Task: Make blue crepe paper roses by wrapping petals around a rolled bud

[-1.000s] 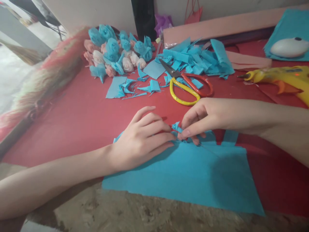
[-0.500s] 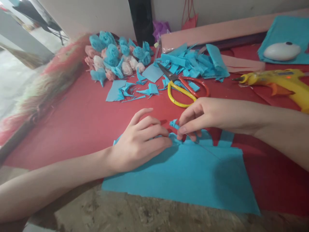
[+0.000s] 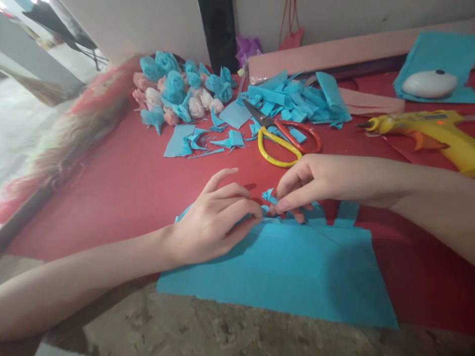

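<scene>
Nearest the wrists, a blue sheet [image 3: 274, 277] lay under the left hand [image 3: 211, 222], whose fingers curled at its upper edge, their grip impossible to tell. Just beside those fingertips, the right hand [image 3: 297, 190] pinched a small twisted blue piece [image 3: 269, 196] between thumb and fingers. Beyond both hands lay scissors [image 3: 276, 133], blue scraps [image 3: 293, 99] and, farther left, paper roses [image 3: 178, 89]
</scene>
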A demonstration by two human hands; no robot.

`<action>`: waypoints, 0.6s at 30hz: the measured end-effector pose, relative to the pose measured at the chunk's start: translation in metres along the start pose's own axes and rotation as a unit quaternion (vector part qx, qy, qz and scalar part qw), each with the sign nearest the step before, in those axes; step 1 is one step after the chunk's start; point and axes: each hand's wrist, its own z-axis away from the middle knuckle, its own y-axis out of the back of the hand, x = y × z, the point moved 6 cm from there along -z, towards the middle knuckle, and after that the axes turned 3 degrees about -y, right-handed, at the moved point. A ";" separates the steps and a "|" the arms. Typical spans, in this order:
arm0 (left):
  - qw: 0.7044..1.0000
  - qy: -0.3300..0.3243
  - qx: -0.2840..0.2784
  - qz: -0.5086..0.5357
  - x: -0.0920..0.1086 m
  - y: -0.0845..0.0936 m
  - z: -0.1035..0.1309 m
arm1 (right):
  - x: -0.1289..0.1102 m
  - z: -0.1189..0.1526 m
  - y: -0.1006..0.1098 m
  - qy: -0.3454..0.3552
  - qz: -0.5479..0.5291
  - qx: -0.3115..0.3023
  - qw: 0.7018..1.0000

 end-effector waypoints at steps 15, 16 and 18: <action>0.983 0.106 0.009 0.151 -0.015 -0.002 0.002 | 0.005 -0.004 -0.001 -0.004 -0.039 -0.006 0.999; 0.979 0.122 0.008 0.165 -0.017 -0.002 0.002 | 0.005 -0.003 0.000 -0.005 -0.034 -0.001 0.999; 0.968 0.153 0.014 0.196 -0.020 0.000 0.001 | 0.004 -0.001 0.003 -0.005 -0.032 0.012 0.999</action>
